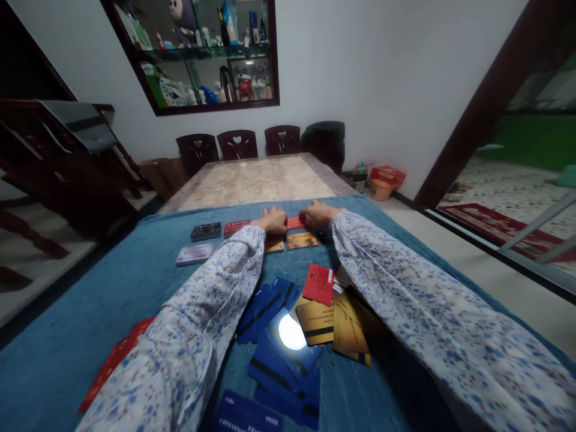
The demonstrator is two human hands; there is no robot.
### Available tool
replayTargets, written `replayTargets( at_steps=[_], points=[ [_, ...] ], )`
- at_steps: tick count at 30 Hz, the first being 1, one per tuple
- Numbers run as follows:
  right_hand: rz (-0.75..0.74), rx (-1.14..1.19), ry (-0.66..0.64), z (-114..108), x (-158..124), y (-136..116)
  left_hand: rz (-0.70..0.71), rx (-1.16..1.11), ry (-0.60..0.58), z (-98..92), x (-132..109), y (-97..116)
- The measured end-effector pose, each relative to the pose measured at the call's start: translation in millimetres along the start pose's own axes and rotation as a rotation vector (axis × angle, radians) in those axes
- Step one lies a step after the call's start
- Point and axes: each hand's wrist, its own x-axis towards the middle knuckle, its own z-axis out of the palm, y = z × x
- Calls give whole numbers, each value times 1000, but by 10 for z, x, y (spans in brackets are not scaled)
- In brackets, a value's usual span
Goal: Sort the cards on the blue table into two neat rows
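Both of my arms reach forward over the blue cloth. At the far row, a stack of red cards (295,222) lies between my hands. My left hand (272,221) has its fingers curled at the stack's left end, and my right hand (315,213) pinches the right end. Just nearer sit a gold card stack (302,240) and another gold stack (274,245), partly behind my left hand. To the left are a black stack (206,231), a second red stack (236,228) and a silvery stack (195,254). My right wrist partly hides a dark stack (323,236).
Loose blue cards (281,360), gold cards (348,327) and a single red card (319,284) lie between my forearms. More red cards (114,363) show beside my left sleeve. The blue cloth (148,264) covers the near part of the table; chairs (237,144) stand beyond it.
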Motion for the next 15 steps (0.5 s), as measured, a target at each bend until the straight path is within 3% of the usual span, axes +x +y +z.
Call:
replayTargets(
  at_steps=[15],
  points=[
    [-13,-91,23,-13,-68,-50,21,-15,46,43,-37,-16]
  ],
)
